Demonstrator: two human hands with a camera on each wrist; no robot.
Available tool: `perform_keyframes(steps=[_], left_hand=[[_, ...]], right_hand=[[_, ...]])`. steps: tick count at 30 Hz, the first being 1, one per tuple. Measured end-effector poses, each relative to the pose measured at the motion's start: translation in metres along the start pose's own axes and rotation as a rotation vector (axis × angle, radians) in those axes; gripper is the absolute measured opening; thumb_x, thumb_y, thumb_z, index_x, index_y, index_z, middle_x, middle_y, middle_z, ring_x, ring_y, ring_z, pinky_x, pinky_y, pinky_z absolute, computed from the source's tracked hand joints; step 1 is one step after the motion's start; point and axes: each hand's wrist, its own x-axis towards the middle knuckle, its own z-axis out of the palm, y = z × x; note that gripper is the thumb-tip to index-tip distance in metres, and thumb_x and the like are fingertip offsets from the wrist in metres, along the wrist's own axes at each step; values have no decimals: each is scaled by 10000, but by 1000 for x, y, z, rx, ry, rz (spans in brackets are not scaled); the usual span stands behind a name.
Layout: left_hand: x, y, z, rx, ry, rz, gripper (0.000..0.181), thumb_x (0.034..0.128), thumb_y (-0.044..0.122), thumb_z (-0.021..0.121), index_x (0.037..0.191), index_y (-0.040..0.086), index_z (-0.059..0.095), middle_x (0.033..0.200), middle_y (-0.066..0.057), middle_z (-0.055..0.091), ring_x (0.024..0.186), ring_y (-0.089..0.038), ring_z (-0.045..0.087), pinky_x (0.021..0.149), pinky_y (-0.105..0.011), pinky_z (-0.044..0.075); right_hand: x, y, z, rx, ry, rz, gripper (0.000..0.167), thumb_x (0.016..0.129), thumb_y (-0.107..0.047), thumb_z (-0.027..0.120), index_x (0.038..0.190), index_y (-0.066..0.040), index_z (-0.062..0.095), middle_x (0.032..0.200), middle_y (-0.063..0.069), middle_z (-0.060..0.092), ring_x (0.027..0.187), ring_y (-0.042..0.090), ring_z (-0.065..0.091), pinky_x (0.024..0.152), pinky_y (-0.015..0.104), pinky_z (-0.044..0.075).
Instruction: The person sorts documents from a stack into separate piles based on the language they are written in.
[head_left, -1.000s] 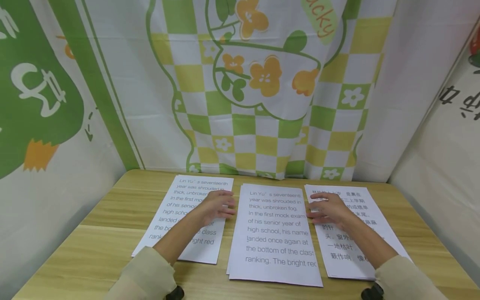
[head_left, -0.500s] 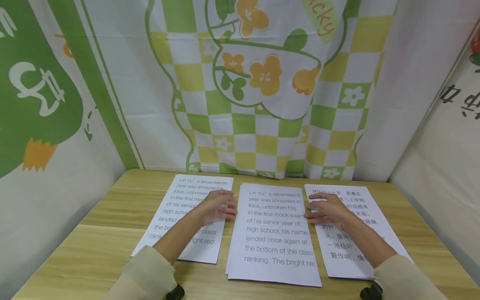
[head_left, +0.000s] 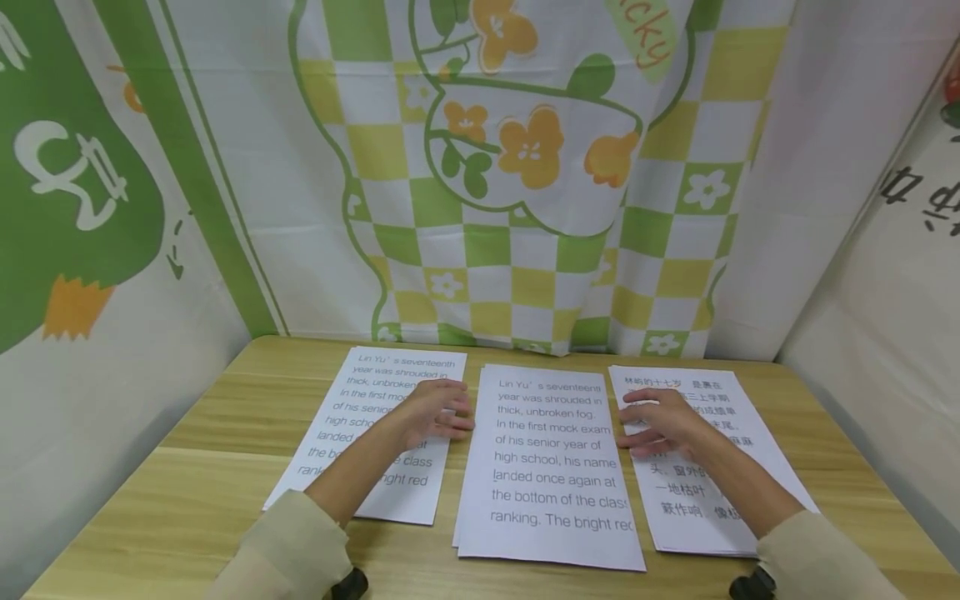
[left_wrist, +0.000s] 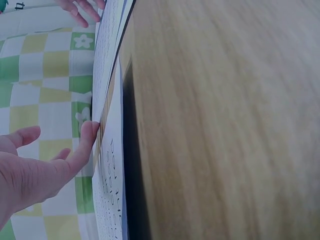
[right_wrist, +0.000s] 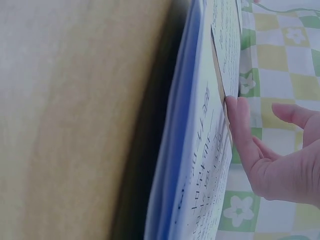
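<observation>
Three stacks of white printed paper lie on the wooden table. The middle stack (head_left: 551, 475) bears English text, and its lower sheets peek out at the left edge. My left hand (head_left: 431, 414) hovers above the left paper stack (head_left: 401, 500), fingers loosely bent; in the left wrist view its fingertips (left_wrist: 90, 131) meet or nearly meet the middle stack's edge. On the other side my right hand (head_left: 660, 421) is over the right paper stack (head_left: 701, 529), printed in Chinese. Its fingertips (right_wrist: 232, 105) point at the middle stack's right edge; contact is unclear. Neither hand grips anything.
A checked curtain (head_left: 517, 275) with flowers hangs behind the table's far edge. White cloth walls close in the left and right sides. Bare wood of the table (head_left: 165, 517) shows beside and between the stacks.
My right hand has shifted slightly to the right, off the middle stack's edge. The middle stack sits a hair further right than half a second ago. My left hand stays put.
</observation>
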Motion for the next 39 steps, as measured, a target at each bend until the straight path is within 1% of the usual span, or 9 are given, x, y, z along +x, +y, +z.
perform_keyframes(steps=[4,13,19,24,29,35,39], left_hand=[[-1,0,0,3,-5,-4,483,1071,128,488,1499,-81,409,1374,-346,526,1163,-466,657,934,-480,615],[-2,1,0,-16,-2,-11,484,1077,134,481,1504,-81,406,1379,-347,524,1170,-466,655,937,-475,614],[-2,1,-1,-44,-12,14,497,1072,131,486,1504,-98,394,1366,-361,531,1187,-491,638,940,-488,612],[0,2,-2,-51,-13,18,499,1078,154,486,1498,-101,400,1358,-358,545,1177,-482,649,913,-464,625],[1,1,-2,-74,-4,18,490,1071,149,499,1481,-106,418,1329,-350,564,1159,-470,660,891,-441,634],[2,1,-1,-102,-14,22,497,1058,127,509,1471,-131,413,1332,-372,565,1169,-447,649,937,-443,617],[4,0,1,-102,-28,29,500,1050,114,512,1464,-145,409,1357,-387,556,1205,-451,624,969,-445,602]], right_hand=[[-1,1,0,32,-21,6,629,985,-108,664,1523,51,379,1236,305,661,880,289,778,736,401,663],[-4,2,1,87,-33,7,631,983,-84,668,1521,68,376,1250,273,662,898,286,778,759,397,661],[-6,0,0,103,-20,-1,636,982,-79,668,1524,73,371,1270,282,654,908,301,776,772,405,660],[-8,-3,-1,102,-20,-11,640,988,-79,658,1531,79,359,1300,289,633,934,319,771,803,426,655],[-9,-3,-2,106,-23,-17,627,1004,-82,636,1535,83,349,1329,319,611,939,309,770,810,427,654],[-9,-2,-2,116,-39,-26,608,1019,-74,604,1540,89,338,1321,319,621,960,285,764,833,414,650],[-8,-1,-1,120,-60,-40,606,1017,-71,605,1538,91,341,1241,265,680,970,259,756,841,399,648]])
